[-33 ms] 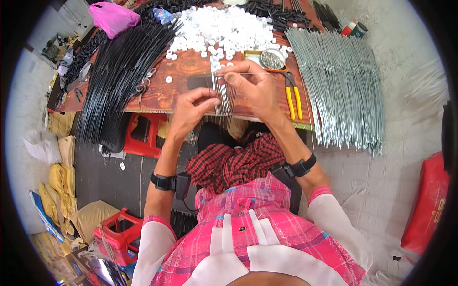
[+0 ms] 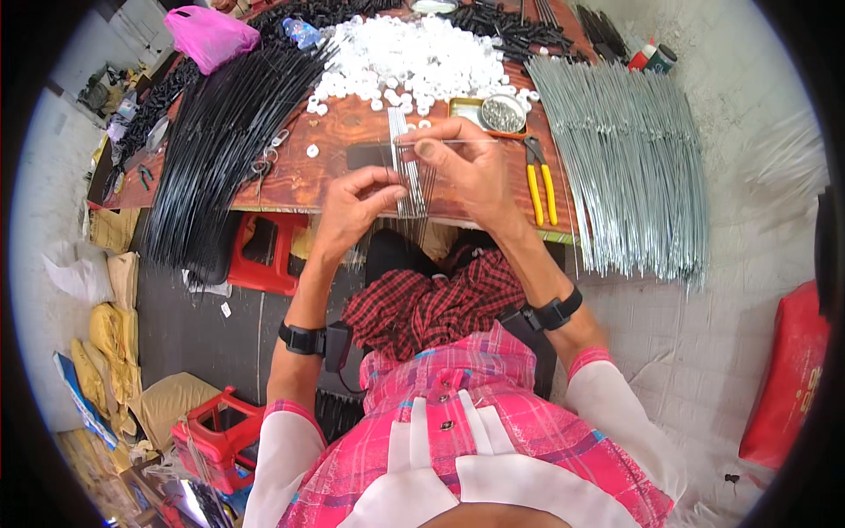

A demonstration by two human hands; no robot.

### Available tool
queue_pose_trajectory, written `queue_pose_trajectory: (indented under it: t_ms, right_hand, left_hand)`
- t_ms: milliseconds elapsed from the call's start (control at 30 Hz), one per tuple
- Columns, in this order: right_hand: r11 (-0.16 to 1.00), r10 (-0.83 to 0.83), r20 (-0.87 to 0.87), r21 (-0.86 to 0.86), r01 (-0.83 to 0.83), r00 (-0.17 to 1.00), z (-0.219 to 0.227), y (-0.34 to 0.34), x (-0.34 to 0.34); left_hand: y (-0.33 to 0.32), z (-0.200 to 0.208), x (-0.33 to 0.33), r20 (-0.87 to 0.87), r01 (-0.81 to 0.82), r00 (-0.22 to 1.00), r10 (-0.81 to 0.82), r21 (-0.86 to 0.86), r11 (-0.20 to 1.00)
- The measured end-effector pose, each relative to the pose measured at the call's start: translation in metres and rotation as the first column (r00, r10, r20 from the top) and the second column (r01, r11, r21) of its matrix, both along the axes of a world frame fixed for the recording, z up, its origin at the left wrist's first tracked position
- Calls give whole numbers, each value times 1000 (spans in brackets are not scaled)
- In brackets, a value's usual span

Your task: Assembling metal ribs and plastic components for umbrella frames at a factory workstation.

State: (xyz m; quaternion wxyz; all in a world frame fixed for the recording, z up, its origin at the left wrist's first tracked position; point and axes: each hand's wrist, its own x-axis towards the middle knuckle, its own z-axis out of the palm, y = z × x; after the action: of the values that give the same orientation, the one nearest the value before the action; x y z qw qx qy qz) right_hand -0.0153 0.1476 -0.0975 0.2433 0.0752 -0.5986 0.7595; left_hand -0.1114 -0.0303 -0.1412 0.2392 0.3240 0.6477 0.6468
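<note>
The reddish-brown wooden table [image 2: 295, 194] carries a sheaf of black rods [image 2: 211, 150] at left, a heap of white rings [image 2: 414, 57] toward the back (one ring [image 2: 312, 151] sits apart), yellow-handled pliers [image 2: 540, 180], a slim row of rods [image 2: 410, 201] across the front edge, and silvery rods [image 2: 625, 167] at right.

Silvery rods [image 2: 411, 189], black strands [image 2: 211, 150], white rings [image 2: 414, 57], pink plaid shirt [image 2: 493, 422], red-and-black checked cloth [image 2: 422, 304]

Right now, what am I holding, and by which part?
Your right hand apparently pinches a thin wire near its left end. Your left hand is at the rods; its hold can't be told.
</note>
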Motion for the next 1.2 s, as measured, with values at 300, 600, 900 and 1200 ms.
queue_pose_trajectory:
  t_ms: [300, 600, 900, 1200]
  right_hand:
    - [999, 25, 20, -21, -24, 999, 5, 0, 2]
    - [999, 22, -4, -32, -22, 1000, 4, 0, 2]
    - [997, 45, 6, -56, -45, 999, 3, -1, 2]
    - [1000, 14, 0, -19, -14, 1000, 3, -4, 1]
  left_hand:
    - [2, 1, -1, 94, -7, 996, -4, 115, 993]
    - [6, 3, -2, 74, -28, 997, 14, 191, 981]
    - [4, 1, -5, 105, -25, 994, 5, 193, 981]
    - [6, 2, -2, 102, -49, 994, 32, 172, 984]
